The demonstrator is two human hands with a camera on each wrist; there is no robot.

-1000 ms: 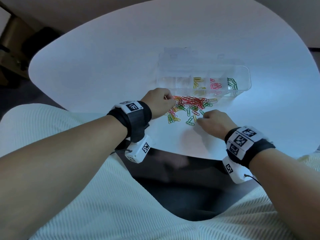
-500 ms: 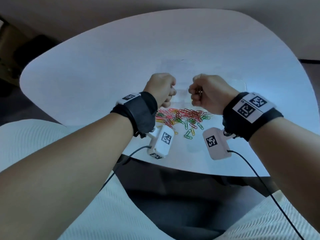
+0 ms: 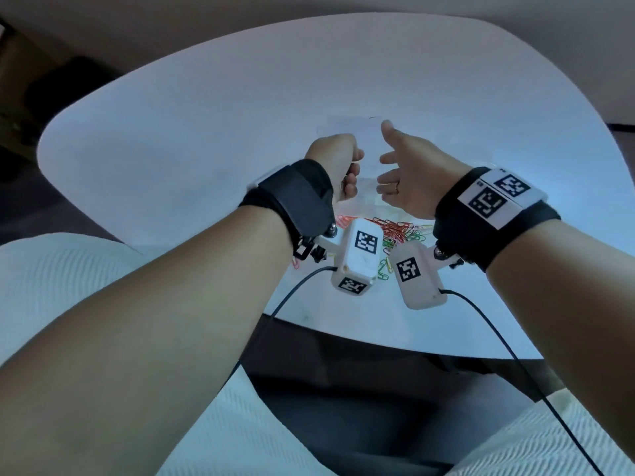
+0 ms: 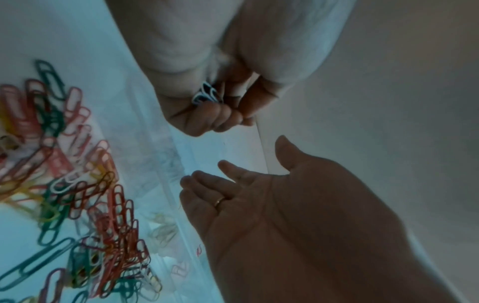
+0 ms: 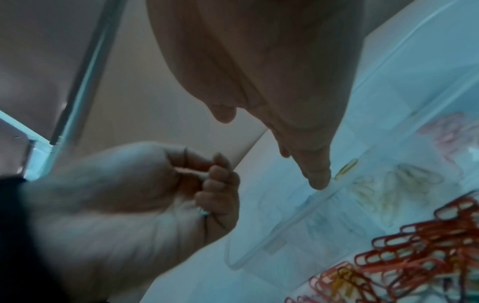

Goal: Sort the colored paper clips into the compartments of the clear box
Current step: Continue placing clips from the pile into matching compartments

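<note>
My left hand [image 3: 343, 166] hovers over the clear box [image 5: 298, 217], its fingers curled round a few white paper clips [image 4: 206, 95]. Just to its right my right hand [image 3: 395, 166] is held up with the palm turned toward the left hand, fingers straight and nothing in it. In the right wrist view its fingertips [image 5: 317, 180] point down at the box rim. The mixed pile of red, green, yellow and pink clips [image 3: 395, 231] lies on the white table [image 3: 206, 115] in front of the box, partly hidden behind the wrist cameras.
Yellow clips [image 5: 404, 184] and pink clips [image 5: 451, 133] lie in separate box compartments. The two wrist cameras [image 3: 357, 259] and their cables hang over the table's near edge. The table top stretches wide to the left and behind the box.
Both hands have risen from the clip pile to above the box. The right hand has gone from a closed fist to an open palm; the left stays curled.
</note>
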